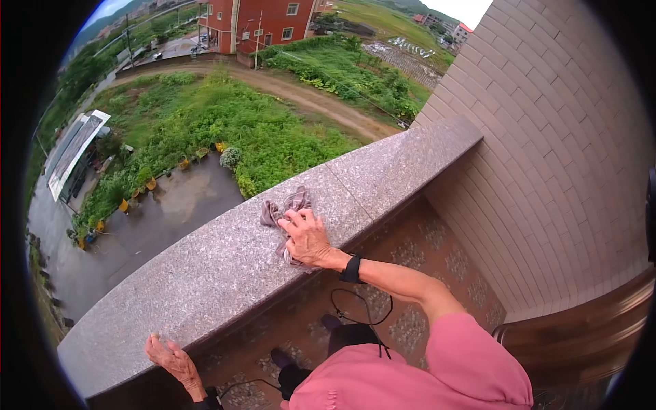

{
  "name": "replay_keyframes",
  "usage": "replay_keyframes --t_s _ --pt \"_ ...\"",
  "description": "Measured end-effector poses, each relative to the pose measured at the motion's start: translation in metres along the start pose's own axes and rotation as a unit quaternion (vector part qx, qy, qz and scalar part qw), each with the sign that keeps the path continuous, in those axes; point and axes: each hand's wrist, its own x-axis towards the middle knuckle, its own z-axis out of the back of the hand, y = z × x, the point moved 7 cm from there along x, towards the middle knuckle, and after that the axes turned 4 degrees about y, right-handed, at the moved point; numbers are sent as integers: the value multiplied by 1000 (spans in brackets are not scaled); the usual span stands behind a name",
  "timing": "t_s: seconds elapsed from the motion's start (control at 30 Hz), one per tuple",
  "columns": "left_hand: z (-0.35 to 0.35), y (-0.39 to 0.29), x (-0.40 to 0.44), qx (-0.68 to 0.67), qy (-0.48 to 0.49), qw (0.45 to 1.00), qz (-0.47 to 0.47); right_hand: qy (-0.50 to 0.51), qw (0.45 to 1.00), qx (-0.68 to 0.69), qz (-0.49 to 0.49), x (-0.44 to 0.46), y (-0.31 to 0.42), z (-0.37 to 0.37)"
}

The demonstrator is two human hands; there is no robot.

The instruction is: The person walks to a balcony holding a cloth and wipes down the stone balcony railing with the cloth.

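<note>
Under my right hand is a crumpled greyish-pink cloth, pressed on the speckled stone top of the parapet. The fingers are bent over the cloth, and parts of it stick out beyond the fingertips and below the palm. Farther left, my left hand rests at the near edge of the stone top with curled fingers. Whether anything is in it cannot be made out. Both wrists wear black bands.
A tiled wall rises at the right end of the parapet. Below lie a patterned floor and a loose black cable. Beyond the far edge is a drop to a wet yard with potted plants. Brown furniture stands at lower right.
</note>
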Motion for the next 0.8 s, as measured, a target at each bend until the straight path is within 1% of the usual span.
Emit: replay_keyframes --t_s 0.03,0.13,0.17,0.23,0.3,0.33,0.4,0.43,0.5,0.53,0.63,0.67,0.73,0.8 --pt "5 21 3 31 -4 999 4 7 1000 15 17 4 31 -7" --pt "3 62 10 52 -3 999 5 19 997 46 64 22 116 -40" --pt "-1 66 10 51 -2 999 7 16 995 59 79 31 142 -49" --pt "-11 73 13 99 4 994 42 15 992 73 99 50 188 -63" --pt "-9 68 14 102 -7 994 47 69 987 83 117 71 230 -80" --pt "-7 66 14 103 -18 993 46 69 987 84 121 79 251 -85" --pt "-7 65 14 101 -24 994 45 101 975 117 158 90 288 -98" --pt "-7 64 15 96 -19 994 45 100 975 118 159 92 303 -101" --pt "-8 67 14 94 -14 994 45 142 958 138 210 84 336 -107" --pt "-9 69 13 103 -21 994 38 142 958 139 209 77 343 -107" --pt "-10 73 12 101 -23 994 27 56 949 156 268 48 353 -97" --pt "-12 75 11 92 -20 995 30 56 951 155 263 39 347 -95" --pt "-14 79 10 94 -3 995 30 52 935 169 307 14 341 -88" --pt "-12 78 11 97 0 995 33 45 930 184 316 -7 322 -85"
